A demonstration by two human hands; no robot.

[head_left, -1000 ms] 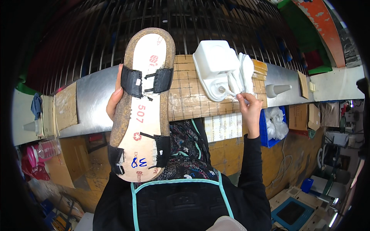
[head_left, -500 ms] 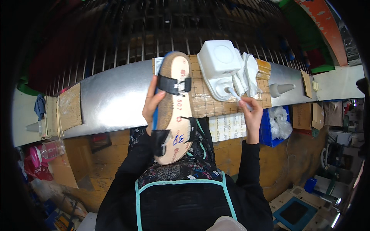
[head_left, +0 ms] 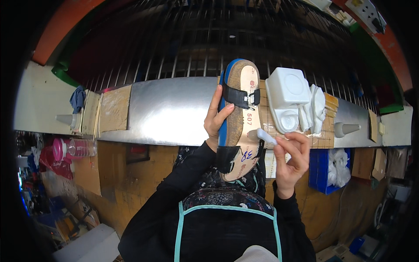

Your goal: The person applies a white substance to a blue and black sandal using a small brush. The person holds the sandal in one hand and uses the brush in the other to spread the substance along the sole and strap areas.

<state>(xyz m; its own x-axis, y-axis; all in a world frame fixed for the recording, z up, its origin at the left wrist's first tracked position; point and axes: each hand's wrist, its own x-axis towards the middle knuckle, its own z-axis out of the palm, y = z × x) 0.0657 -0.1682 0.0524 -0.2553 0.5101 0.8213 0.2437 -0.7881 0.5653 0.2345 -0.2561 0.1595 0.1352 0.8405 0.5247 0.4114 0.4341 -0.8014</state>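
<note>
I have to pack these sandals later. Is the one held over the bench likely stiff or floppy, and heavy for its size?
The sandal likely handles stiff: the left hand grips one edge, yet it stays straight. Its cork-like footbed suggests lightness. The black straps look pliable and may flop. The right hand pinches a small white applicator against it without visibly flexing it.

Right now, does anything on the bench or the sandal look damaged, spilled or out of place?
Nothing stands out. The left hand holds the sandal up on edge, straps intact, and the right hand puts a white applicator to its side. The white container sits upright with no visible spill.
</note>
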